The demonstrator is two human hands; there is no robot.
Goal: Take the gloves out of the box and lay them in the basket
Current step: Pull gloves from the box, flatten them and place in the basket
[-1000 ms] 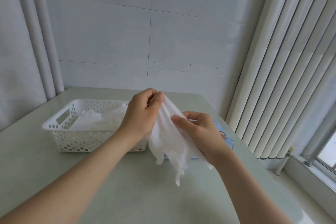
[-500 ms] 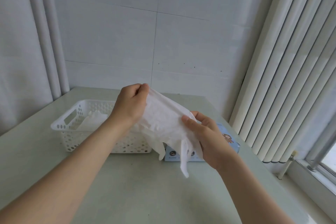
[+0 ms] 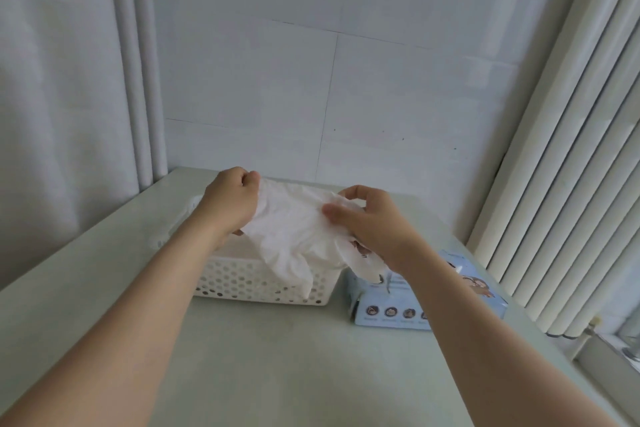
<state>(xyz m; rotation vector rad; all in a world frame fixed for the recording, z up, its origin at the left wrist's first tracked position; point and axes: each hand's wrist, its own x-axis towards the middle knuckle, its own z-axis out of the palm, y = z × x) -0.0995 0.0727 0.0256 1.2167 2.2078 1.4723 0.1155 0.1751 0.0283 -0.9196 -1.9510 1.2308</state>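
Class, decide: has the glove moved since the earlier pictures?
Yes: the glove has moved left, from in front of the box to over the basket.

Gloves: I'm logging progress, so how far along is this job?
Done: one glove is out of the box. In hand: left hand and right hand hold it stretched above the basket. Left: lay it in. The basket's inside is hidden, and the box's contents cannot be told.

text legible: none | box (image 3: 377,295) front: small print under round icons (image 3: 390,311), too blurred to read | box top: cartoon picture (image 3: 479,282), lettering unclear
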